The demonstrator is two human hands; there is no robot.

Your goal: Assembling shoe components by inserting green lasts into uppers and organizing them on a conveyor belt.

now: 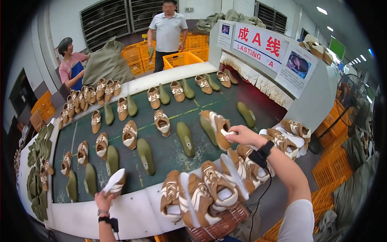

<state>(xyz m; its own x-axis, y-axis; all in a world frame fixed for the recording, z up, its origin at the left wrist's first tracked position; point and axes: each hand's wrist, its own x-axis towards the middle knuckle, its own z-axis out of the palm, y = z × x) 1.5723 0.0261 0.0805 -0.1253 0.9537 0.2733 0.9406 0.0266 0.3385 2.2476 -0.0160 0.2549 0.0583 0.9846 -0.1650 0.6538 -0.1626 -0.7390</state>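
Note:
My right hand (246,136) grips a brown and white shoe upper (217,128) by its heel end, holding it over the belt beside an olive-green shoe last (207,128). At the near left edge of the belt, my left hand (103,201) is closed on the end of another shoe upper (117,183), tilted with its white bottom showing. Between my arms, several matching uppers (200,195) stand packed together on a brown woven basket (219,224). Black bands are on both my wrists.
A dark green conveyor belt (161,183) carries rows of uppers and lasts toward a machine opening (258,86). More lasts (36,161) lie along the left ledge. Two people stand beyond the belt, near orange crates (183,59). A black cable (260,201) hangs by my right arm.

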